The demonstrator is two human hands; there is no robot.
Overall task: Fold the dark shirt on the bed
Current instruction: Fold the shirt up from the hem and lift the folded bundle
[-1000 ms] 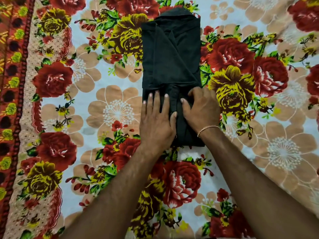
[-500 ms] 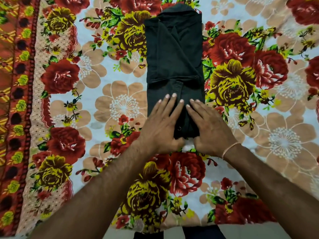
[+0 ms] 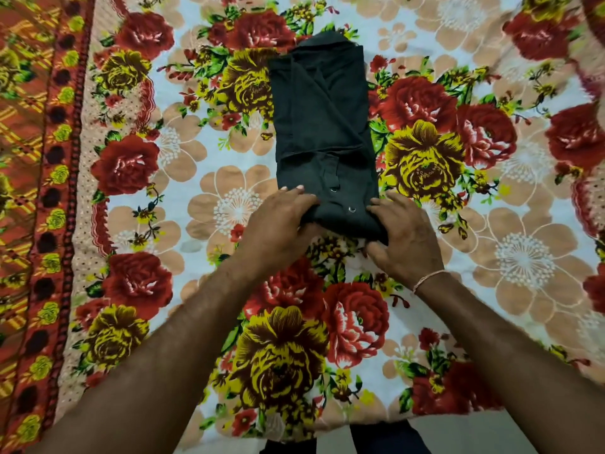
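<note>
**Shirt folded to a narrow strip; both hands at its near end**

Head view. The dark shirt (image 3: 322,132) lies on the bed (image 3: 523,257), on a flowered cover, as a long narrow strip running from 12 o'clock toward 6 o'clock, above the centre of the picture. Its sides are already turned in and a cross fold shows about two-thirds of the way down. Two metal snaps (image 3: 342,199) sit on the near panel.

The left hand (image 3: 278,221) grips the near left corner, fingers lying over the top of the cloth and the thumb hidden beneath. The right hand (image 3: 406,237) holds the near right corner, fingers curled on the edge and the thumb tucked under it. A thin thread band (image 3: 429,279) circles the right wrist.

Judgement: the near end appears ready to be lifted and carried toward 12 o'clock.

Risks: if the two corners rise unevenly, the fold will land skewed. The turned-in sides could slip open, since nothing pins them further up. The soft bed gives under pressure, so creases may set crooked.

Writing: no brand, label or legible text is visible on the shirt or the cover.
</note>
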